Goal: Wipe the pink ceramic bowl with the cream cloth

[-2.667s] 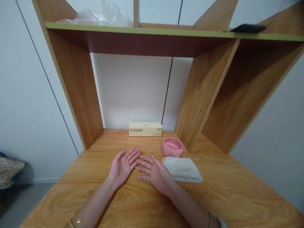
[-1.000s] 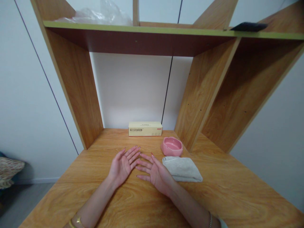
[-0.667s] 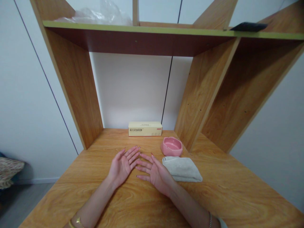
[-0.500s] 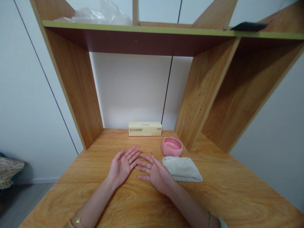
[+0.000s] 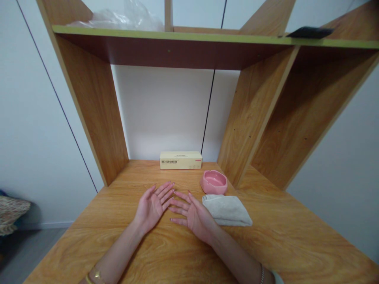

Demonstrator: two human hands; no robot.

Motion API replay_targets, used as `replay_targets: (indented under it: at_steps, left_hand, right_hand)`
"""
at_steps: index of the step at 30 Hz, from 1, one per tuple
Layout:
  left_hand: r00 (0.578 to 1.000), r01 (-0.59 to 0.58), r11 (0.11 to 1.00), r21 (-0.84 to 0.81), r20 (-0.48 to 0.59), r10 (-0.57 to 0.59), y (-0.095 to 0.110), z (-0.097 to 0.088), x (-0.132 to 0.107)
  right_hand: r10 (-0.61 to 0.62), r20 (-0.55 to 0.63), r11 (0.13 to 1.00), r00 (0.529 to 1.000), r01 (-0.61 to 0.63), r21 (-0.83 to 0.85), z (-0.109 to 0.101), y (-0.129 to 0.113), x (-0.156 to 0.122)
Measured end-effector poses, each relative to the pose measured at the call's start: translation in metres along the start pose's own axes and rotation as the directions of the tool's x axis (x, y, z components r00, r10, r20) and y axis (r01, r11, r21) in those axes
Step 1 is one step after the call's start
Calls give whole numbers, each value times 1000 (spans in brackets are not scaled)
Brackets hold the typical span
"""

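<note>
My left hand [image 5: 152, 207] and my right hand [image 5: 192, 215] lie flat on the wooden desk [image 5: 124, 244], fingers stretched out and fingertips nearly meeting. Neither holds anything. A folded grey cloth [image 5: 227, 210] lies just right of my right hand, apart from it. A pink dish with a notched rim [image 5: 213, 182] stands behind the cloth. A long cream box with printed text [image 5: 181, 160] rests against the back wall.
Slanted wooden uprights [image 5: 97, 114] flank the desk alcove on both sides. A shelf [image 5: 183, 37] spans overhead, with clear plastic [image 5: 127, 17] at its left and a dark flat object [image 5: 309, 33] at its right. A patterned cushion [image 5: 12, 209] lies on the floor, far left.
</note>
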State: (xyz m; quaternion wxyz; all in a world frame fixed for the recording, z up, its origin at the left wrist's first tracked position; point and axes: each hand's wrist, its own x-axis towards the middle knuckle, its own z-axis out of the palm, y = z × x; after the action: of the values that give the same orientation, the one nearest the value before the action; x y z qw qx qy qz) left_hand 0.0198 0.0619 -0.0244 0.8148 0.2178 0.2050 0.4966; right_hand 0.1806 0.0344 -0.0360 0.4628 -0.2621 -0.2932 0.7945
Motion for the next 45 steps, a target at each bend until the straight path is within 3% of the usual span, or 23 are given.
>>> replay_targets:
  at_steps: [45]
  left_hand:
    - [1000,-8,1000,-10,19,8,0,-1,1]
  right_hand:
    - [-14,-5,1000,1000,14,10,1,1,-1]
